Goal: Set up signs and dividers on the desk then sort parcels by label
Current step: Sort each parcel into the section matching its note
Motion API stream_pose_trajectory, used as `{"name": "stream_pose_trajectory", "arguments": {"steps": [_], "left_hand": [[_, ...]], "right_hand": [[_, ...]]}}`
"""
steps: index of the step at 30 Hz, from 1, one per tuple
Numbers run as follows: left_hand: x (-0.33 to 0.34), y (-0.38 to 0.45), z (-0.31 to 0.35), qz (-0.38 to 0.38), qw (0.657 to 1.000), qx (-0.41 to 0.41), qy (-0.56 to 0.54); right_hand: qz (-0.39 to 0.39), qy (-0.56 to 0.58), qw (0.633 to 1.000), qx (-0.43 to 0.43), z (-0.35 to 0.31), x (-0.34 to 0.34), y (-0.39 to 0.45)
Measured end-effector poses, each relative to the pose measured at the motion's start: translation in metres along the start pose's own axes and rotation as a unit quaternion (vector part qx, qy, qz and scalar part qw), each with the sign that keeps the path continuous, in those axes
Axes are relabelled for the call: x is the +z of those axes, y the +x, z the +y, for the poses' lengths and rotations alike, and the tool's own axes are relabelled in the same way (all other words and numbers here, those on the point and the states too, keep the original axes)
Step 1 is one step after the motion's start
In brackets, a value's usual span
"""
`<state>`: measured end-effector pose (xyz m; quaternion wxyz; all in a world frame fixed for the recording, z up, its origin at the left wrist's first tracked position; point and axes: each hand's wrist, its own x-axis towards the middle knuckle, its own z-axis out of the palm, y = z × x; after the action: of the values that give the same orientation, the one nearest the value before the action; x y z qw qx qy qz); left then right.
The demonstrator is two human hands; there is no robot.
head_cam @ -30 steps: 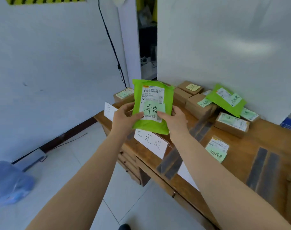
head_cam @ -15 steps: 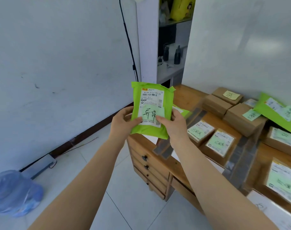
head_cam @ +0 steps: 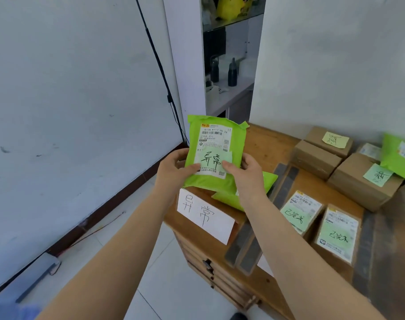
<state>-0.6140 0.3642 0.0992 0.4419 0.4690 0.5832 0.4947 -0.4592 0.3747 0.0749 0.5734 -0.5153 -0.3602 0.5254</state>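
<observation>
I hold a green mailer parcel (head_cam: 216, 144) upright, with a shipping label and a handwritten green note on its face. My left hand (head_cam: 173, 173) grips its left edge and my right hand (head_cam: 245, 175) grips its right edge, thumbs on the front. It hangs over the left end of the wooden desk (head_cam: 266, 144), above a white handwritten sign (head_cam: 205, 215) on the desk's front edge. Another green mailer (head_cam: 263, 183) lies flat behind the sign. A dark divider strip (head_cam: 282, 188) runs across the desk just right of it.
Right of the divider lie two labelled boxes (head_cam: 300, 211) with green notes. Brown cartons (head_cam: 316, 158) and a green mailer (head_cam: 397, 155) are stacked at the back right. A second dark divider (head_cam: 367, 245) lies farther right. Desk drawers (head_cam: 210, 266) face the tiled floor. A wall stands at left.
My view has swung left along the desk, and both hands have carried the green parcel with it to the desk's left end, where the white sign now shows below the parcel.
</observation>
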Motion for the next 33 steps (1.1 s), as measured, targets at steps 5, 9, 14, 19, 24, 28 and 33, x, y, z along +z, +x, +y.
{"name": "stream_pose_trajectory", "arguments": {"steps": [5, 9, 14, 19, 24, 28, 33], "left_hand": [[0.025, 0.071, 0.009, -0.042, 0.999, 0.010, 0.021], [0.042, 0.124, 0.011, -0.083, 0.996, -0.003, 0.022], [0.063, 0.196, 0.004, -0.147, 0.988, -0.004, 0.040], [0.087, 0.264, -0.020, -0.209, 0.976, 0.005, 0.067], [0.109, 0.319, -0.054, -0.269, 0.957, -0.032, 0.101], [0.121, 0.345, -0.081, -0.295, 0.946, -0.061, 0.116], [0.129, 0.365, -0.112, -0.319, 0.933, -0.094, 0.136]], "right_hand": [[0.046, 0.006, 0.999, 0.015, -0.008, 0.000, 0.062], [0.086, 0.002, 0.996, 0.022, -0.013, -0.001, 0.104], [0.136, -0.011, 0.990, 0.028, -0.008, 0.001, 0.159], [0.202, -0.042, 0.977, 0.055, 0.006, 0.005, 0.213], [0.247, -0.081, 0.961, 0.091, 0.030, 0.004, 0.257], [0.260, -0.137, 0.947, 0.128, 0.052, 0.002, 0.280], [0.252, -0.203, 0.931, 0.168, 0.079, -0.001, 0.298]]}}
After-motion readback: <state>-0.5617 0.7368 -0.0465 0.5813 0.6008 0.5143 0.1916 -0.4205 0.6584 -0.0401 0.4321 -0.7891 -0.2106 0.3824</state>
